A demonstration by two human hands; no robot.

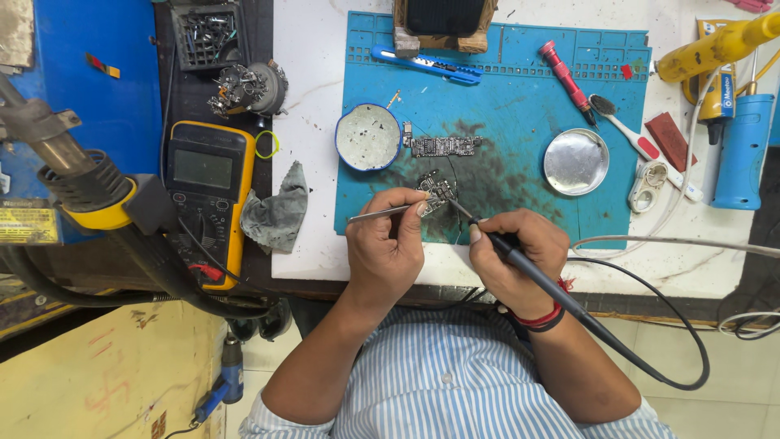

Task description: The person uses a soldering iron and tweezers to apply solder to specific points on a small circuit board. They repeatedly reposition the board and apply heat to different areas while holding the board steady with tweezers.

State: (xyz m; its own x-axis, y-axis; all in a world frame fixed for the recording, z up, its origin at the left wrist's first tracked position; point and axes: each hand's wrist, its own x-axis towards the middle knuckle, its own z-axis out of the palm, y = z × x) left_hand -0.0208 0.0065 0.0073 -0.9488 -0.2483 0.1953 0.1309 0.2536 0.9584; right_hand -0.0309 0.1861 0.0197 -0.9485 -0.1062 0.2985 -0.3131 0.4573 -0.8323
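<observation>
Head view: I look straight down on the bench.
Right hand: fingers clenched on a black corded soldering iron, tip aimed up-left.
Left hand: pinching thin steel tweezers, long axis nearly level.
Work: small metallic circuit piece on the stained blue silicone mat, just beyond both hands, left nearer.
Further: long dark circuit board; round white tin.

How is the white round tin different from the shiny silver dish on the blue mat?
The white round tin has a blue rim and a speckled, whitish inside; the silver dish is bare shiny metal all over. The tin sits on the mat's left edge, partly over the white table; the dish lies fully on the mat, to the right. Both are round, shallow and uncovered.
</observation>
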